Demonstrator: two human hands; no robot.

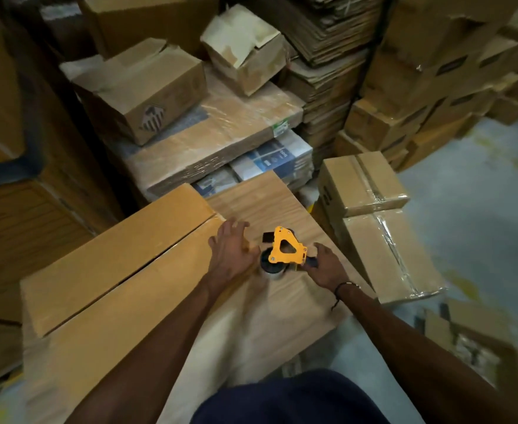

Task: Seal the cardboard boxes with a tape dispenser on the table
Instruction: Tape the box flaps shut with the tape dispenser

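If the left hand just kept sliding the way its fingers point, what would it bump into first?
Probably nothing at once: the left hand lies flat on the big box, fingers pointing away from the person along the wooden table. Past the table's far edge sit blue-printed packs; depth there is unclear.

Dim storeroom: grey concrete floor (481,209) at right, stacked cartons (429,87) behind, flattened cardboard pile (328,56) centre back, shrink-wrapped bundle (221,130).
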